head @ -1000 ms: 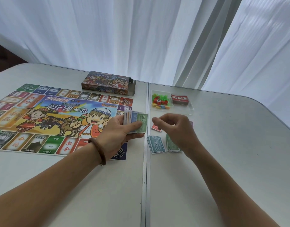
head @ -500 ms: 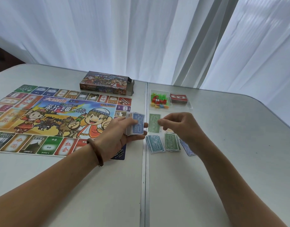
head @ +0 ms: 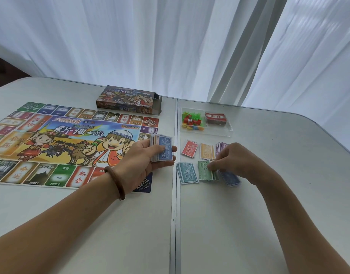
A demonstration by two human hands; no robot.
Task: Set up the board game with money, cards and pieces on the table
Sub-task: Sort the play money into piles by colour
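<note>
The step in hand looks like sorting the paper money by denomination. The left hand [head: 144, 161] hovers over the right edge of the colourful printed game board [head: 61, 145], fingers and thumb curled round a thick unsorted stack of paper notes [head: 161, 150] with a blue 2000 note on top. The right hand [head: 235, 161] is low over the white counter [head: 269, 194], its thumb and forefinger pinching the corner of the top note on the green 500 pile [head: 204, 172].

Around it lie the other piles: a teal 1000 pile [head: 187, 173] just to the left, a blue pile [head: 230, 177] partly under the right wrist, and behind them a red 10000 note [head: 189, 150], an orange pile [head: 206, 151] and a purple pile [head: 221, 146]. Further back a clear plastic tray [head: 219, 133] holds small coloured plastic pieces [head: 192, 121] and a red-backed card deck [head: 215, 118], and the illustrated cardboard game box [head: 128, 99] lies beyond the board.

Next, I would judge, the right hand must let go of the green note squarely on its pile, then take the blue note off the held stack and carry it to the blue pile; the thin paper could drag neighbours askew. Cards and pieces are not yet set out
</note>
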